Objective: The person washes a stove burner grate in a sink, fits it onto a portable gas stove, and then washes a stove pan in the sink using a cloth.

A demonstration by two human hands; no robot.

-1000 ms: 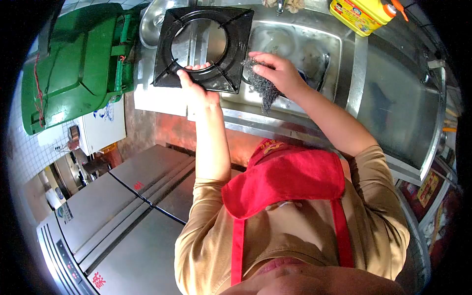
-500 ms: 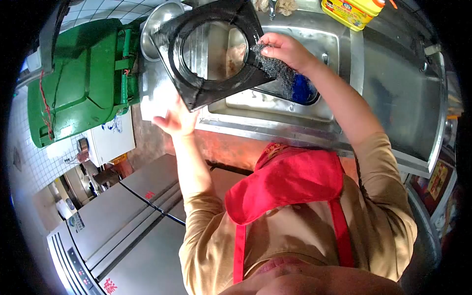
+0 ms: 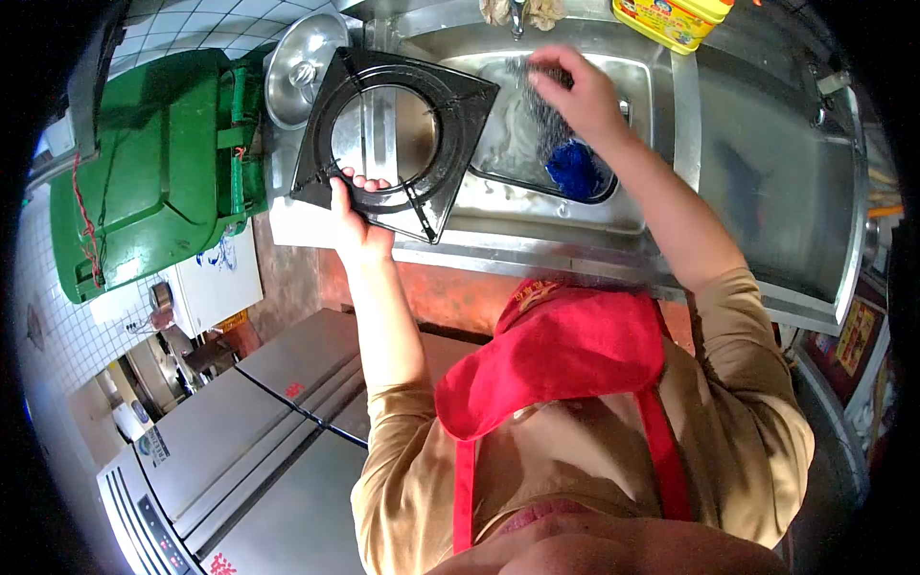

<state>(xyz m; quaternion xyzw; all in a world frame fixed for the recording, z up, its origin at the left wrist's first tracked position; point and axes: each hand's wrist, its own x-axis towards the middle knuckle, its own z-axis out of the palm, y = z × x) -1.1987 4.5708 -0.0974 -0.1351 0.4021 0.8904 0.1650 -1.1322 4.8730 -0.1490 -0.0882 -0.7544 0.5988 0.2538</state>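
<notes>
Left hand (image 3: 359, 222) grasps a black square frame (image 3: 458, 134) by its near side, thumb over the upper face, fingertips showing through the round opening; the frame is held over the left part of the sink (image 3: 659, 115) and the counter beside it. Right hand (image 3: 583, 94), blurred, looks closed on grey scouring mesh (image 3: 551, 120), which hangs toward a blue pad (image 3: 573, 171) in the basin. Main worry: the one-sided, one-handed hold. The frame shines as if wet, so pressure on its far side could twist it loose, dropping a corner into the steel. Loose mesh might also snag on its prongs. Edges: metal bowl (image 3: 305, 75) crowds the far-left corner; faucet (image 3: 517, 21) stands at the sink's far side; counter lip (image 3: 537, 257) runs below the near corner. Most room for moving: over the basin, between frame and right hand.
</notes>
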